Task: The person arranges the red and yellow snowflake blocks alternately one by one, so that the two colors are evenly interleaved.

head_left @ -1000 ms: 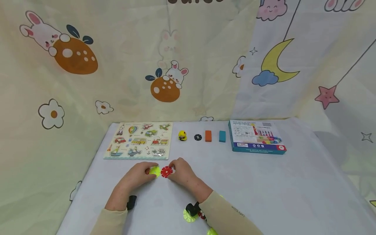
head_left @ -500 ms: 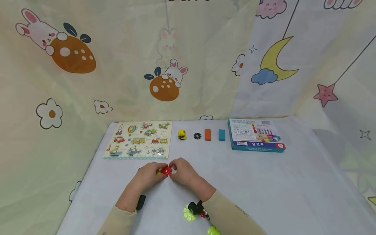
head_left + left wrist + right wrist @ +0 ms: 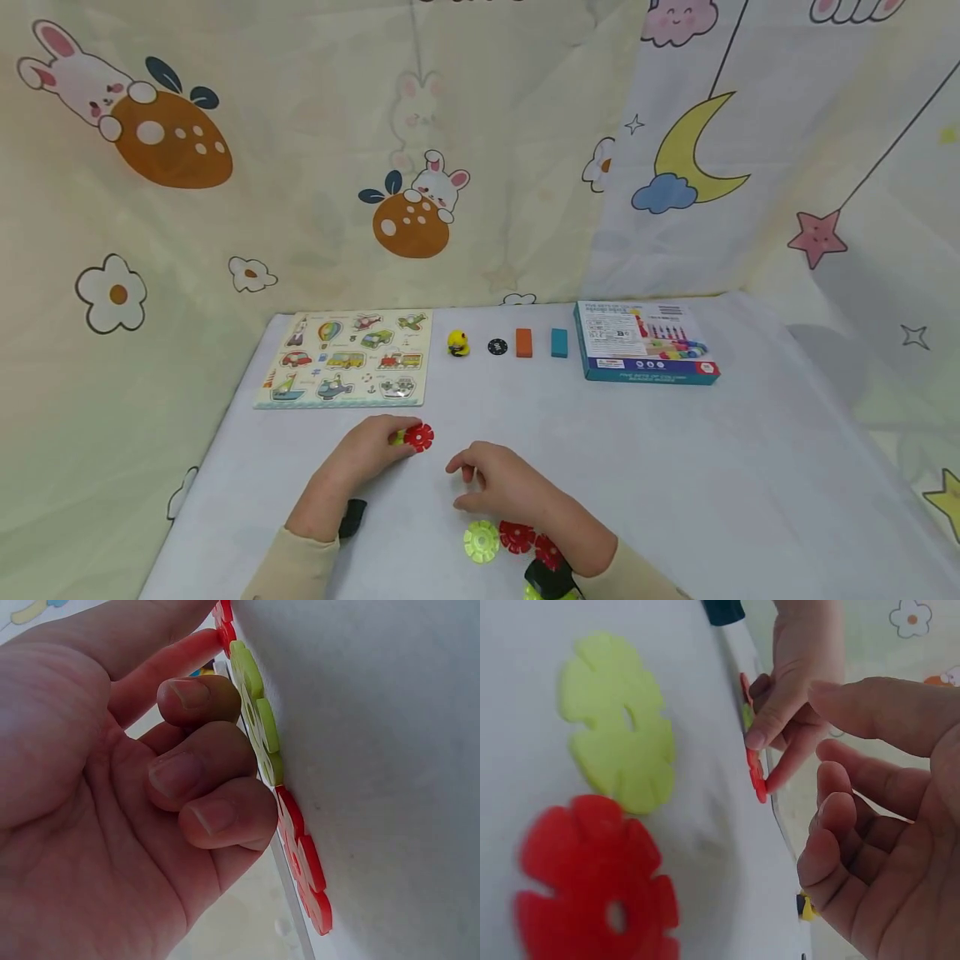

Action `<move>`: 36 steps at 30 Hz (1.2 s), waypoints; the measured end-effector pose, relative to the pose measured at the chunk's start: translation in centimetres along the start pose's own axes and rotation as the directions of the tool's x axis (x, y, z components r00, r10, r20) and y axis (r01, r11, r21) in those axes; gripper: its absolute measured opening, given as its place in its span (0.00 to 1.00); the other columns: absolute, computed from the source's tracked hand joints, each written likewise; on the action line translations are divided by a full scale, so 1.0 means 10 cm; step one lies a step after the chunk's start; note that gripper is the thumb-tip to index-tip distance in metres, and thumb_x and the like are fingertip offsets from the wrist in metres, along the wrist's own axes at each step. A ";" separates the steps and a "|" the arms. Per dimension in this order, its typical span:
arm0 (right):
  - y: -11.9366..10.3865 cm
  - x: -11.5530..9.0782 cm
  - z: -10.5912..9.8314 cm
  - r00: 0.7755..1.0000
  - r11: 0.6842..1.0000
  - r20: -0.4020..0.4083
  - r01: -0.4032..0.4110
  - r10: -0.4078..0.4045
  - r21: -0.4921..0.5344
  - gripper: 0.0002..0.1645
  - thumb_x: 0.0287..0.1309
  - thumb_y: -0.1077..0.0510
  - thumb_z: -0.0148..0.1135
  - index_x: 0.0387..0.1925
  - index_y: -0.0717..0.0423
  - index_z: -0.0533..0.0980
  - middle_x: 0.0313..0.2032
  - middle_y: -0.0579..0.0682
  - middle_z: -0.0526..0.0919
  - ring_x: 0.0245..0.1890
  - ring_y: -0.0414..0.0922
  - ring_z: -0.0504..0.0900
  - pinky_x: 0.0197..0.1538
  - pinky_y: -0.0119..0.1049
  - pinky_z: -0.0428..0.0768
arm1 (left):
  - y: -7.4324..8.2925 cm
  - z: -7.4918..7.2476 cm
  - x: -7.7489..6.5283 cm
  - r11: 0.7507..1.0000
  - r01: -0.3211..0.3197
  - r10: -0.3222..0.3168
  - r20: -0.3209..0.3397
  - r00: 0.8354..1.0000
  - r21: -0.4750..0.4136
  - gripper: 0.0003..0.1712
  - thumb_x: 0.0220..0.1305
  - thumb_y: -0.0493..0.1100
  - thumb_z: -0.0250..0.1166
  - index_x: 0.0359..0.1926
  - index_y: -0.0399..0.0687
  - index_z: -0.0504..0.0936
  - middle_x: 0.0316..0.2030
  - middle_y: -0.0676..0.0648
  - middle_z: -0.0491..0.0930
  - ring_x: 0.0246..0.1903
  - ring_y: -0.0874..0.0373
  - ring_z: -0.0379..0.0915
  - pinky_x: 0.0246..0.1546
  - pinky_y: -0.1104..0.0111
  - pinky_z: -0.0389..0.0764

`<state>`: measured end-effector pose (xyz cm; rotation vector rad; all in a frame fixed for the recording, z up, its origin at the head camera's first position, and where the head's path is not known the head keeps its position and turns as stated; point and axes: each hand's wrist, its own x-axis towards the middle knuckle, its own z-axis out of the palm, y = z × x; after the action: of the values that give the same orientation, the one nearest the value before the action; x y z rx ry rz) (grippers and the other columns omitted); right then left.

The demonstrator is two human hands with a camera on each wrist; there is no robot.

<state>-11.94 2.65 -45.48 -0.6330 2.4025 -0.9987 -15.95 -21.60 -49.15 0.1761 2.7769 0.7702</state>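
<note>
My left hand [image 3: 363, 450] pinches a flat row of joined plastic snowflake discs between thumb and fingers. At its right end a red disc [image 3: 418, 437] shows; the left wrist view has a yellow-green disc [image 3: 256, 712] in the middle and a second red disc [image 3: 304, 862] at the other end. My right hand [image 3: 513, 487] holds nothing, its fingers loosely bent above the table. Just below it lie loose discs: a yellow-green disc [image 3: 481, 542], a red disc [image 3: 517, 537] and another red disc [image 3: 548, 552], partly covered by the wrist camera.
Along the back stand a vehicle puzzle board [image 3: 345, 358], a yellow duck [image 3: 458, 342], a black round chip [image 3: 497, 347], an orange block [image 3: 523, 342], a blue block [image 3: 558, 342] and a boxed set [image 3: 645, 343]. A printed cloth [image 3: 525, 208] hangs behind the white table.
The left hand's discs came together with the red disc that the right hand held. My right hand then let go and moved right and toward me, over the loose discs.
</note>
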 end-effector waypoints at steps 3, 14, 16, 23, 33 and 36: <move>0.05 -0.16 0.05 1.000 1.000 0.013 -0.003 0.002 0.017 0.19 0.47 0.53 0.73 0.44 0.46 0.80 0.29 0.43 0.73 0.24 0.39 0.69 0.27 0.29 0.71 | -0.01 0.00 0.00 1.000 0.002 -0.002 -0.002 1.000 -0.001 0.27 0.53 0.50 0.71 0.56 0.62 0.79 0.50 0.54 0.76 0.48 0.55 0.68 0.51 0.54 0.71; 0.24 -0.44 0.27 0.998 0.996 -0.004 -0.069 0.069 0.054 0.19 0.41 0.54 0.76 0.38 0.47 0.78 0.26 0.43 0.71 0.26 0.37 0.69 0.31 0.29 0.70 | -0.02 0.00 0.00 1.000 0.007 -0.007 0.001 1.000 -0.005 0.27 0.54 0.50 0.71 0.57 0.62 0.79 0.51 0.53 0.76 0.47 0.55 0.68 0.51 0.54 0.71; 0.24 -0.43 0.29 0.995 0.994 -0.006 -0.100 0.100 0.045 0.20 0.40 0.53 0.77 0.36 0.46 0.77 0.26 0.43 0.71 0.27 0.37 0.69 0.31 0.30 0.70 | -0.02 0.00 0.00 1.000 0.010 -0.010 0.003 1.000 -0.011 0.27 0.54 0.50 0.71 0.57 0.62 0.79 0.51 0.53 0.76 0.47 0.55 0.68 0.51 0.54 0.71; 0.22 -0.42 0.35 0.986 0.985 -0.006 -0.166 0.166 -0.052 0.20 0.38 0.49 0.77 0.33 0.44 0.75 0.28 0.39 0.70 0.30 0.38 0.69 0.35 0.32 0.72 | -0.02 0.01 0.00 1.000 -0.001 0.001 0.006 1.000 -0.010 0.27 0.53 0.50 0.71 0.57 0.62 0.79 0.50 0.53 0.77 0.46 0.55 0.69 0.49 0.55 0.72; 0.16 -0.46 0.27 0.996 0.994 -0.048 -0.077 0.081 0.080 0.12 0.46 0.54 0.73 0.27 0.43 0.75 0.21 0.40 0.73 0.22 0.38 0.70 0.28 0.29 0.71 | -0.02 0.01 0.00 1.000 -0.009 0.009 0.002 1.000 -0.012 0.27 0.54 0.50 0.71 0.56 0.61 0.79 0.49 0.54 0.77 0.47 0.56 0.69 0.50 0.55 0.72; 0.12 -0.43 0.17 0.998 0.985 -0.011 -0.065 0.068 0.158 0.12 0.50 0.55 0.71 0.37 0.42 0.78 0.25 0.41 0.75 0.20 0.39 0.73 0.26 0.30 0.74 | -0.02 0.01 0.00 1.000 -0.008 0.008 -0.001 1.000 -0.006 0.27 0.54 0.50 0.71 0.56 0.61 0.79 0.50 0.54 0.77 0.47 0.56 0.69 0.50 0.55 0.72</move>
<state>-7.86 4.98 -46.42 -0.4867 2.3138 -1.1551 -15.96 -21.76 -49.33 0.1866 2.7756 0.7810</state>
